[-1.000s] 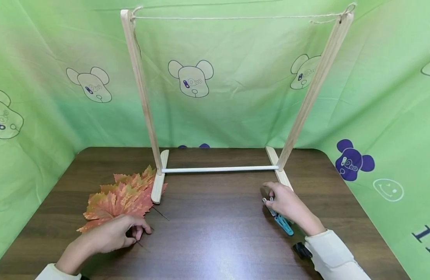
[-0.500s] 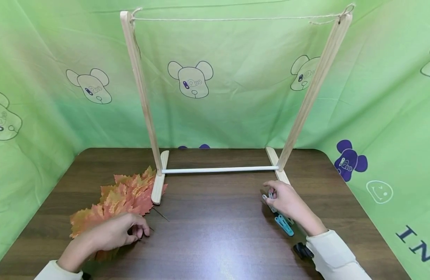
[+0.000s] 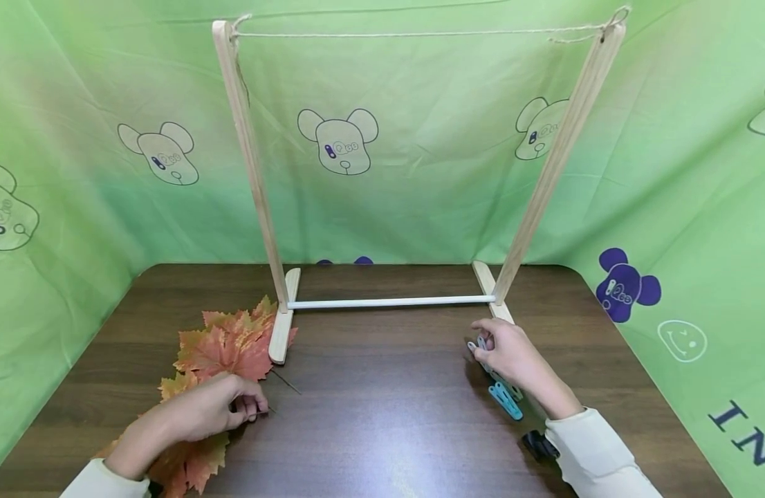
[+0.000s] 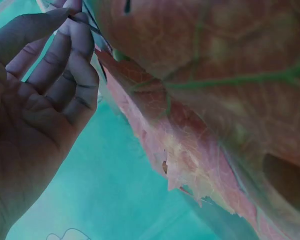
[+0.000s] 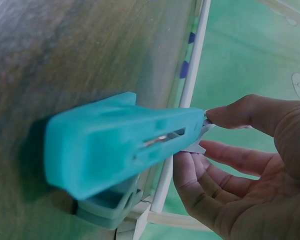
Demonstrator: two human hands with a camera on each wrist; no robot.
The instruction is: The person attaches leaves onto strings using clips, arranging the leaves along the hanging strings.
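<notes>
My left hand pinches a thin dark leaf stem between thumb and fingers. The leaf on it, an orange-red artificial maple leaf, lies below and behind the wrist, partly covered by the hand. More maple leaves overlap in a pile just beyond, against the left foot of the wooden frame. At the right, my right hand pinches a pale grey clothespin, mostly hidden behind a turquoise clothespin in the right wrist view. A grey-green clothespin lies close beside the turquoise one on the table.
A wooden frame stands behind the hands, with a string tied across its top and a white rod low between its feet. A black object shows at the right cuff. Green printed cloth surrounds the brown table.
The leaf at my left hand has swung from the pile toward the near left, uncovering more leaves. My right hand has shifted slightly away from me, still at the clothespins.
</notes>
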